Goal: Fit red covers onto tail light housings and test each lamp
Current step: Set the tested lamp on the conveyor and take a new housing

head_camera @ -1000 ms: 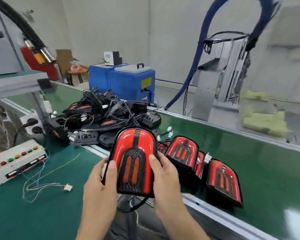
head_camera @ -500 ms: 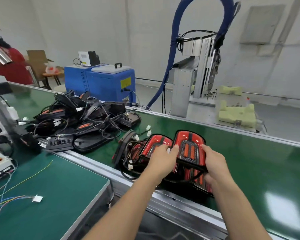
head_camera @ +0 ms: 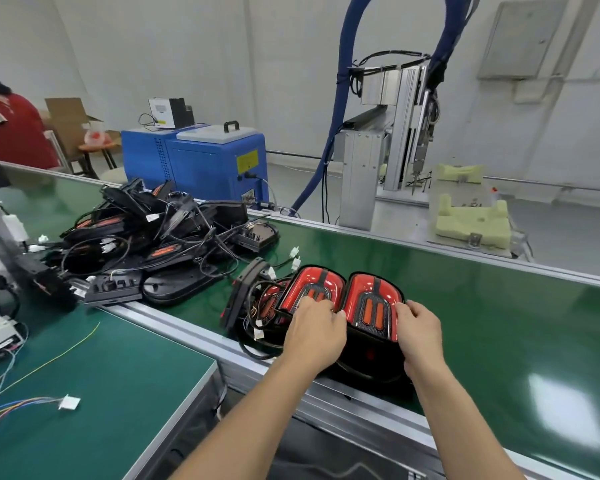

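— Head view, the only one we've got. What's different from a second ago?

— The finished lamp (head_camera: 373, 303) was up in front of the chest, over the near bench (head_camera: 94, 372). Now it's out on the green conveyor belt (head_camera: 482, 306), near the belt's near edge, tucked just beside another red-covered lamp (head_camera: 310, 289) at the end of the row.

— Both hands on it?

— The right hand (head_camera: 421, 336) grips its right edge, fingers curled round the cover. The left hand (head_camera: 314, 336) has its thumb against the lamp's left side, and its fingers lie over the neighbouring lamp. Whether they pinch that one or only rest there, I can't tell.

— Is it down, or hovering?

— Its lower end sits on a dark unit underneath, I think, though the hands hide the contact.

— So what does that mean for the job?

— I'd say this lamp is covered and being put away. The pile of black housings (head_camera: 160, 251) and loose wiring towards the belt's far left shows no red covers, so plenty remains. The next housing would likely come from there.
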A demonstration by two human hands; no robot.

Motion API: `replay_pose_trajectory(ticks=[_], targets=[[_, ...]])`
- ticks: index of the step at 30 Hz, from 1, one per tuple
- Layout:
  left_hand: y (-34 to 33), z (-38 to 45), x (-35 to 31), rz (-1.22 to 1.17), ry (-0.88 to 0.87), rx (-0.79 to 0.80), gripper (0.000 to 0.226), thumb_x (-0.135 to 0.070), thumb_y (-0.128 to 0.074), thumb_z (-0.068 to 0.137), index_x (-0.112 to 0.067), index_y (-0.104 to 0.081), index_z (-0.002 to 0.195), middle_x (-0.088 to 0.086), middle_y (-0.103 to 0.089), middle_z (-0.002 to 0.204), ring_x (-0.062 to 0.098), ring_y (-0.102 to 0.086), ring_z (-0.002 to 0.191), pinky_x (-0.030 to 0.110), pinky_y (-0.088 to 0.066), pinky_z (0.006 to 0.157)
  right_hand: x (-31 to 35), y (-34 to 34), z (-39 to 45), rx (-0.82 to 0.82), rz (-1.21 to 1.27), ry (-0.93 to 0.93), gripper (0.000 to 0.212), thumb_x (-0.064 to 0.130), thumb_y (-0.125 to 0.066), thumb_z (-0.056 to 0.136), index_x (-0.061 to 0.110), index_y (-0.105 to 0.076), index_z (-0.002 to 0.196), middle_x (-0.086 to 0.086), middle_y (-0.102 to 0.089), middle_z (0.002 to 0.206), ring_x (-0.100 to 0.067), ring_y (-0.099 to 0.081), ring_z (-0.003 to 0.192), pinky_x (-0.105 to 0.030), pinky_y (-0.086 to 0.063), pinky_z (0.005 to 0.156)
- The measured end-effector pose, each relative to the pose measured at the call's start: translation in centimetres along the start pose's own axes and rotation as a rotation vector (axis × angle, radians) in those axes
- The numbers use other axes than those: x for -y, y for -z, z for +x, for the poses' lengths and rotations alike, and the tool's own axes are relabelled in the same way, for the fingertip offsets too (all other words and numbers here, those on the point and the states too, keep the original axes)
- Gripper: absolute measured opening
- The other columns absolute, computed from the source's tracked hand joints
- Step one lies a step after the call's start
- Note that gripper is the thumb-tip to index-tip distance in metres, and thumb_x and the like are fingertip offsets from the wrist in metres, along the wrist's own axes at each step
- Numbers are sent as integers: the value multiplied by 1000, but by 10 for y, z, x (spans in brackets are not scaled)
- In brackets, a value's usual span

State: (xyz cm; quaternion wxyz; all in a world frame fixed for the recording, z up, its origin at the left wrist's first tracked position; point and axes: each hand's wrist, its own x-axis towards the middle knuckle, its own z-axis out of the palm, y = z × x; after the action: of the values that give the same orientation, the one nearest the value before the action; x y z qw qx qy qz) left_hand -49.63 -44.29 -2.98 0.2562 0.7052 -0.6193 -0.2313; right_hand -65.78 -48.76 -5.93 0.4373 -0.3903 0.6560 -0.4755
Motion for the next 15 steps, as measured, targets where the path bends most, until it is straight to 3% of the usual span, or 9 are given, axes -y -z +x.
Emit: replay_pose_trajectory(ticks=[1, 6, 11, 15], targets=[[-1, -1, 2, -13, -13, -17, 40, -38, -44, 106, -10, -62, 127, 7, -47, 135, 22, -57, 109, 33, -43, 93, -1, 1, 1, 4, -10, 3, 30, 32, -52, 96, 17, -72, 112, -1, -77, 93, -23, -73, 91, -52, -62, 84], [-6, -6, 11, -51, -60, -72, 44, -43, -44, 106, -11, -60, 132, 4, -48, 134, 17, -54, 104, 29, -41, 89, -8, 4, 4, -20, -103, 28, 29, 38, -53, 94, 17, -73, 89, -5, -76, 82, -31, -73, 84, -56, -62, 79], [-11, -11, 19, -76, -79, -90, 47, -41, -44, 107, -16, -49, 146, -2, -43, 139, 9, -48, 95, 25, -39, 85, -10, -7, -2, -46, -295, 75, 31, 48, -48, 92, 24, -68, 89, 0, -72, 90, -30, -65, 95, -53, -52, 95], [-12, -12, 19, -144, -57, -107, 45, -36, -43, 108, -15, -47, 147, -1, -42, 143, 13, -50, 107, 27, -40, 95, -7, -15, 3, -79, -450, 79, 32, 49, -46, 96, 25, -64, 88, 0, -65, 92, -33, -55, 106, -50, -40, 101]])
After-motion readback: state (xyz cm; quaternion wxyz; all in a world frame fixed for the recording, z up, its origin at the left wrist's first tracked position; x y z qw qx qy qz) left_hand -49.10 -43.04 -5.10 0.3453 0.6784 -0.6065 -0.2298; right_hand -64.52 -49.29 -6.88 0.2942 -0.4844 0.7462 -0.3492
